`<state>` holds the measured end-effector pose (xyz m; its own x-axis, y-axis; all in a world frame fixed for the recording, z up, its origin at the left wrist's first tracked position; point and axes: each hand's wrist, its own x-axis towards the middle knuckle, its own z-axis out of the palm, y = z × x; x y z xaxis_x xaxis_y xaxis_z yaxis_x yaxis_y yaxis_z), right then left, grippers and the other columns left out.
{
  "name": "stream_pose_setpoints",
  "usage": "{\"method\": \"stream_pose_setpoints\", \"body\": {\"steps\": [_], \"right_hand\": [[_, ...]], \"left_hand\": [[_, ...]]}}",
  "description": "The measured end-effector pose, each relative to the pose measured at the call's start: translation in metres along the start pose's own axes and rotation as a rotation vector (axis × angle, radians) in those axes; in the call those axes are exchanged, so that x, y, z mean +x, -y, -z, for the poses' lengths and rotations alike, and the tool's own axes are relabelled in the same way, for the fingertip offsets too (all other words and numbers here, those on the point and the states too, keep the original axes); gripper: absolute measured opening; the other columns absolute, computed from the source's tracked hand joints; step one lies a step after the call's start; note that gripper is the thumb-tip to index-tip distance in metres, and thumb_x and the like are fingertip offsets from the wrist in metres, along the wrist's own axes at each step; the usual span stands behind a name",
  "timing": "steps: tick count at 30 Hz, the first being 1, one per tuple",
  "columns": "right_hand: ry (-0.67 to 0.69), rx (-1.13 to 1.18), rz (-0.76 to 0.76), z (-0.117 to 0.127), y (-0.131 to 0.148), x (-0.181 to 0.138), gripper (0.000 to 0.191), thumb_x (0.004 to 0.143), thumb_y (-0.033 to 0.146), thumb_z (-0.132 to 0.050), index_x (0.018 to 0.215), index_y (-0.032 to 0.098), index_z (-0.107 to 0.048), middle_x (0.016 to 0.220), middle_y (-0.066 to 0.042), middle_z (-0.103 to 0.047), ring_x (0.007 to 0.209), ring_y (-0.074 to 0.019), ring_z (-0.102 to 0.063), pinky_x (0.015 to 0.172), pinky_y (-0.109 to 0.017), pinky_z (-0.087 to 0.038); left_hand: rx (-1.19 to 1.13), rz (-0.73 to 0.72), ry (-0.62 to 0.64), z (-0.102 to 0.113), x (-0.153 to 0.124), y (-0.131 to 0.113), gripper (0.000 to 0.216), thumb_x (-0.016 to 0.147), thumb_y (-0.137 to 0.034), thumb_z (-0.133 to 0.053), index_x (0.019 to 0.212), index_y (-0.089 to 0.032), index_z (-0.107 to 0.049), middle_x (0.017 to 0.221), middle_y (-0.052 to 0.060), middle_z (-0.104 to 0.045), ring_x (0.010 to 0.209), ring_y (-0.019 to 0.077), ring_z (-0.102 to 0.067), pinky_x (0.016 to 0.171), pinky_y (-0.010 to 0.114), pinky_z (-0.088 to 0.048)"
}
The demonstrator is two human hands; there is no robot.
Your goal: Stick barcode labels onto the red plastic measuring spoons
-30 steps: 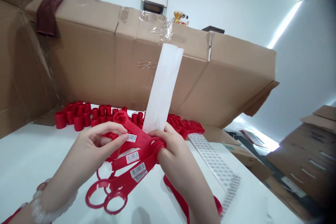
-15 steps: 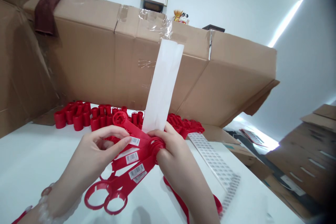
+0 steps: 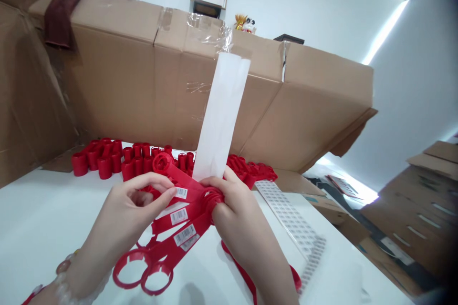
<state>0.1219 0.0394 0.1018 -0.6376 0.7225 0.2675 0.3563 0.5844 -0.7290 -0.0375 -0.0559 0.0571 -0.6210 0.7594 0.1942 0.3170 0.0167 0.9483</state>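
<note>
White table (image 3: 36, 219) — red ringed strips (image 3: 200, 221) fan lower-left from the right hand (image 3: 236, 214).

Red holders (image 3: 171, 240), white barcode labels (image 3: 184, 234)

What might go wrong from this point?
The left hand presses a barcode label onto the top one of the red strips; it may end up crooked or creased. The right hand pinches the fanned strips at one end only, so they could slide apart. The tall white backing strip it also holds might flop over them.
</note>
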Motion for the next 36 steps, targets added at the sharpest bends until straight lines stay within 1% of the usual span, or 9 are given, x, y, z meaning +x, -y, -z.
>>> {"method": "stream_pose_setpoints", "body": {"steps": [7,13,16,19,23,25,27,32,36], "right_hand": [[0.003,-0.026,-0.023,0.001,0.001,0.001,0.026,0.072,0.001,-0.036,0.069,0.02,-0.055,0.097,-0.001,-0.053,0.086,-0.0143,-0.056,0.079,-0.03,-0.049],[-0.007,0.072,-0.005,0.003,0.001,0.002,0.031,0.076,0.005,-0.036,0.073,0.021,-0.062,0.107,0.0,-0.056,0.083,-0.0129,-0.055,0.077,-0.028,-0.049],[-0.021,0.075,-0.023,0.001,-0.002,0.004,0.03,0.076,0.006,-0.037,0.074,0.022,-0.063,0.109,-0.002,-0.056,0.083,-0.0139,-0.055,0.073,-0.028,-0.049],[-0.033,0.064,-0.035,-0.001,-0.006,0.007,0.03,0.075,0.006,-0.037,0.076,0.022,-0.063,0.107,-0.003,-0.056,0.08,-0.0147,-0.055,0.066,-0.027,-0.047],[-0.028,0.056,-0.045,-0.002,-0.009,0.009,0.03,0.074,0.006,-0.035,0.074,0.022,-0.061,0.102,-0.003,-0.054,0.073,-0.0141,-0.054,0.058,-0.027,-0.044],[-0.03,0.034,-0.041,-0.001,-0.009,0.009,0.031,0.074,0.007,-0.035,0.074,0.022,-0.062,0.101,-0.003,-0.054,0.073,-0.0141,-0.053,0.06,-0.027,-0.045],[-0.026,0.021,-0.042,0.0,-0.008,0.01,0.031,0.075,0.007,-0.036,0.075,0.022,-0.062,0.1,-0.003,-0.054,0.074,-0.0144,-0.053,0.063,-0.028,-0.046],[-0.031,-0.034,-0.06,0.0,-0.006,0.011,0.029,0.076,0.007,-0.036,0.072,0.021,-0.061,0.101,-0.003,-0.054,0.077,-0.016,-0.055,0.065,-0.03,-0.046],[-0.034,-0.038,-0.072,0.001,-0.012,0.015,0.03,0.075,0.006,-0.036,0.071,0.021,-0.062,0.1,-0.004,-0.055,0.085,-0.0182,-0.058,0.071,-0.032,-0.048]], "left_hand": [[0.048,-0.085,0.024,-0.004,0.004,0.007,0.032,0.08,-0.056,-0.07,0.08,-0.024,-0.065,0.069,-0.001,-0.065,0.05,0.0121,-0.048,0.044,0.022,-0.032],[-0.197,0.041,0.116,0.003,0.001,-0.005,0.03,0.08,-0.054,-0.074,0.082,-0.025,-0.066,0.056,-0.005,-0.057,0.051,0.0118,-0.053,0.044,0.017,-0.037],[-0.296,0.094,0.136,0.003,0.001,-0.008,0.029,0.076,-0.049,-0.081,0.086,-0.026,-0.066,0.067,-0.004,-0.063,0.057,0.0126,-0.06,0.047,0.016,-0.045],[-0.371,0.144,0.148,0.001,0.001,-0.008,0.03,0.075,-0.045,-0.082,0.091,-0.027,-0.065,0.073,-0.004,-0.062,0.059,0.0127,-0.06,0.049,0.016,-0.048],[-0.437,0.157,0.177,0.0,0.004,-0.007,0.028,0.074,-0.037,-0.084,0.092,-0.026,-0.065,0.067,-0.007,-0.055,0.051,0.0064,-0.047,0.043,0.011,-0.038],[-0.45,0.143,0.187,0.001,0.005,-0.005,0.027,0.076,-0.038,-0.083,0.093,-0.026,-0.066,0.062,-0.009,-0.047,0.046,0.0032,-0.034,0.039,0.009,-0.027],[-0.477,0.141,0.204,0.001,0.006,-0.003,0.028,0.078,-0.04,-0.082,0.095,-0.025,-0.066,0.058,-0.01,-0.042,0.045,0.0028,-0.025,0.039,0.009,-0.022],[-0.557,0.168,0.273,0.003,0.006,-0.002,0.031,0.083,-0.047,-0.077,0.101,-0.024,-0.066,0.044,-0.012,-0.029,0.044,0.0053,-0.013,0.038,0.011,-0.02],[-0.6,0.158,0.252,0.01,0.006,-0.003,0.037,0.083,-0.05,-0.075,0.11,-0.027,-0.065,0.04,-0.012,-0.031,0.042,0.0058,-0.012,0.039,0.013,-0.021]]}}
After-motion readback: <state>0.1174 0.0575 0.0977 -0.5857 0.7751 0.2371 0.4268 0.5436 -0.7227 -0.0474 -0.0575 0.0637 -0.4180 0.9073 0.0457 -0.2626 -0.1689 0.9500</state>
